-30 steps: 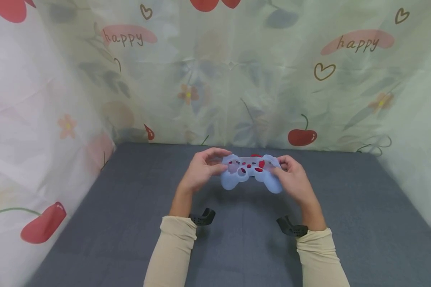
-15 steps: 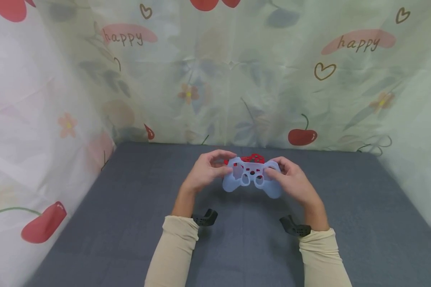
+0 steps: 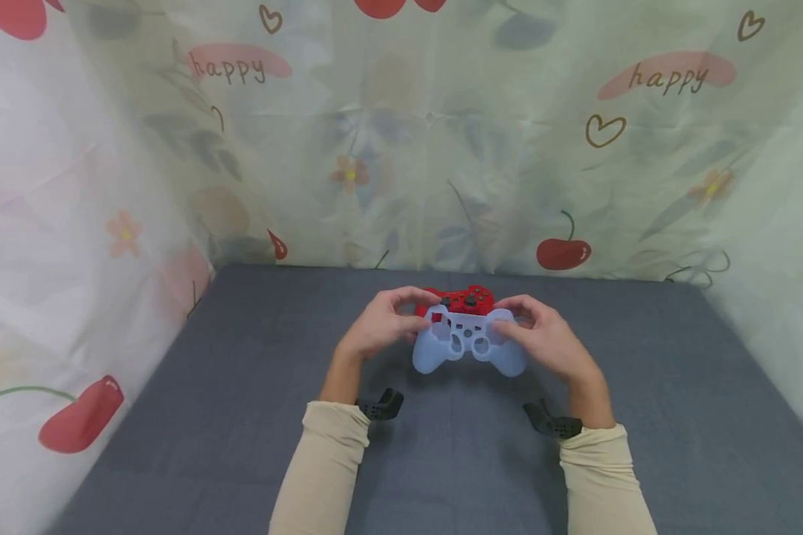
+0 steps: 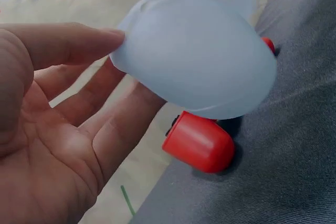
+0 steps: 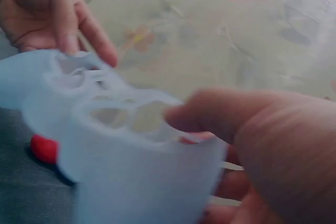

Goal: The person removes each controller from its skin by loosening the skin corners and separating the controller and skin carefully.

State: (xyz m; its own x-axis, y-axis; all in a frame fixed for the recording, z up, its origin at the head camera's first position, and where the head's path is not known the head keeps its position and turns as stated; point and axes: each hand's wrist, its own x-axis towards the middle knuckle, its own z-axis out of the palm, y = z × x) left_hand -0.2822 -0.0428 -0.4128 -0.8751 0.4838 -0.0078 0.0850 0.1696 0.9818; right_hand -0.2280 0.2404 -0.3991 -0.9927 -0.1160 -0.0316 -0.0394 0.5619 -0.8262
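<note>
Grip, left hand [image 3: 379, 325]: thumb and fingers pinch the left edge of a pale blue silicone cover [image 3: 468, 343], centre of the head view; in the left wrist view the thumb tip presses the cover's rounded lobe [image 4: 199, 61] while the other fingers curl beneath it. Grip, right hand [image 3: 542, 338]: thumb on top and fingers below, pinching the cover's right side; the right wrist view shows the thumb [image 5: 231, 116] laid across the cover's cut-out openings [image 5: 113, 129]. Red game controller [image 3: 460, 299]: directly behind the cover, at the cover's far edge, dark buttons facing up; one red handle [image 4: 199, 142] rests on the grey counter [image 3: 241, 386] under the cover's lobe. Cover is held just above the counter, largely off the controller; whether any part is still seated on it cannot be told. Cream sleeves [image 3: 321, 461] enter from the lower frame, with black wrist mounts [image 3: 379, 406] beside each cuff. Pale fabric backdrop [image 3: 442, 134], printed with cherries, hearts and the word "happy", fills the upper frame and both sides.
</note>
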